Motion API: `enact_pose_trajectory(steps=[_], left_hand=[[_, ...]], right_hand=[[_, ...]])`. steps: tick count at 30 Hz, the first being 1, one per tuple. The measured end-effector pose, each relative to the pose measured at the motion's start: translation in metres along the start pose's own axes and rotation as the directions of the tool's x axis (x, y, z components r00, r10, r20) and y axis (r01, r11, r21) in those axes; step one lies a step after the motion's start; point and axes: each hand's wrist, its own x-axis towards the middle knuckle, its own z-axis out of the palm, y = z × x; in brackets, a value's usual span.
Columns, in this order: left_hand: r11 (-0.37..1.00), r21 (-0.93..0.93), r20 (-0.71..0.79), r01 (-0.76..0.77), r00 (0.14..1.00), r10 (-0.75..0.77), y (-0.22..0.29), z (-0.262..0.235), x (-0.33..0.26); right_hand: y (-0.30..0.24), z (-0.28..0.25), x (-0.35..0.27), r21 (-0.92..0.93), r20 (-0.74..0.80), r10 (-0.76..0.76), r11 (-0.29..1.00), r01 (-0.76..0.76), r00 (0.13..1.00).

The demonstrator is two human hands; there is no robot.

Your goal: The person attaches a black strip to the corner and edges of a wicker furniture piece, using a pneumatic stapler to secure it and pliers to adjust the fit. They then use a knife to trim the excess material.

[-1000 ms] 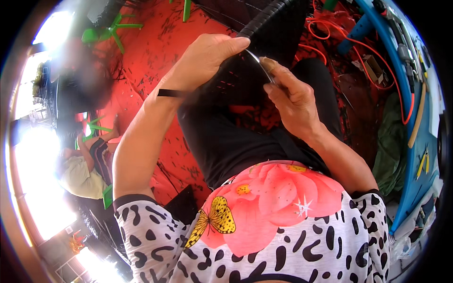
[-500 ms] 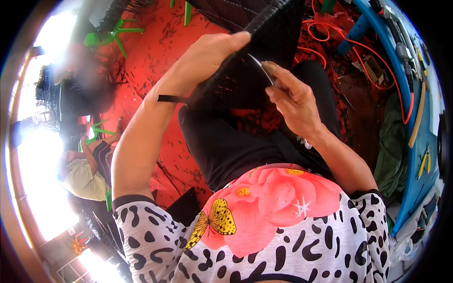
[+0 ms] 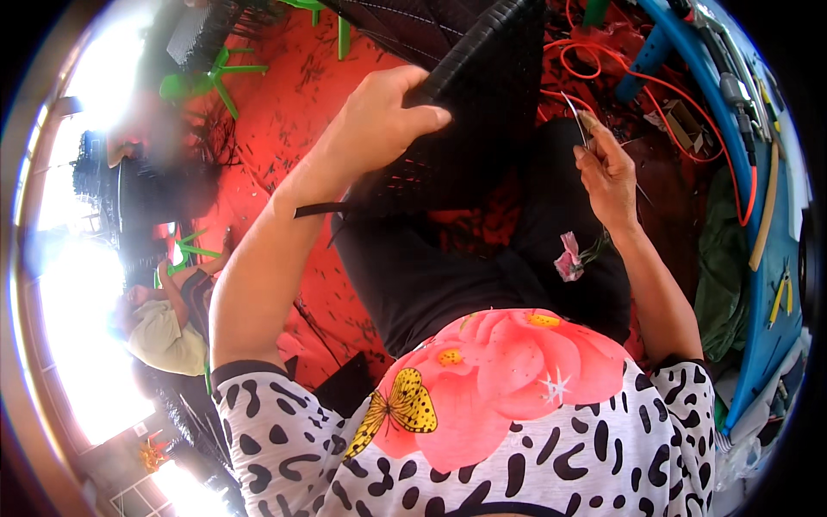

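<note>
A black woven wicker panel (image 3: 482, 103) with a thick wrapped rim stands tilted over my lap. My left hand (image 3: 383, 121) is closed on its left edge, the thumb on top and the other fingers hidden behind. A loose flat black strip (image 3: 319, 209) sticks out leftward from its lower end, across my left forearm. My right hand (image 3: 610, 177) pinches a thin, pointed silver blade (image 3: 575, 116), tip upward, apart from the panel on its right side. From the right wrist dangles a small pink piece (image 3: 568, 257) on a greenish cord.
A blue table (image 3: 748, 362) curves along the right, bearing yellow-handled pliers (image 3: 781, 297) and a power tool (image 3: 735, 96). An orange hose (image 3: 689, 155) loops nearby. Black scraps litter the red floor (image 3: 276, 103). Green stools (image 3: 228, 69) and another seated person (image 3: 168, 332) are at left.
My right hand has moved right, away from the panel, with the blade now pointing up. My left hand has slid slightly down the edge. The pink piece has swung out from the wrist.
</note>
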Motion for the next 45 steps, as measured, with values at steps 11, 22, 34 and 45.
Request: enact_pose_trajectory(steps=[11,22,34,45], left_hand=[[0.998,0.024,-0.006,0.064,0.998,-0.064,0.003,0.003,0.008],[0.964,0.257,-0.009,0.073,0.997,-0.073,0.007,0.009,0.035],[0.968,0.241,-0.061,-0.068,0.994,0.085,0.017,0.012,0.033],[0.959,0.263,-0.147,-0.101,0.979,0.144,0.014,0.017,0.038]], right_hand=[[0.024,0.01,0.003,0.075,0.013,0.058,0.995,-0.059,0.998],[0.031,0.014,0.002,0.116,0.051,0.111,0.986,-0.116,0.993],[0.025,0.016,0.003,0.008,0.046,0.046,0.999,-0.047,0.998],[0.021,0.016,0.005,0.005,0.033,0.046,0.999,-0.046,0.998]])
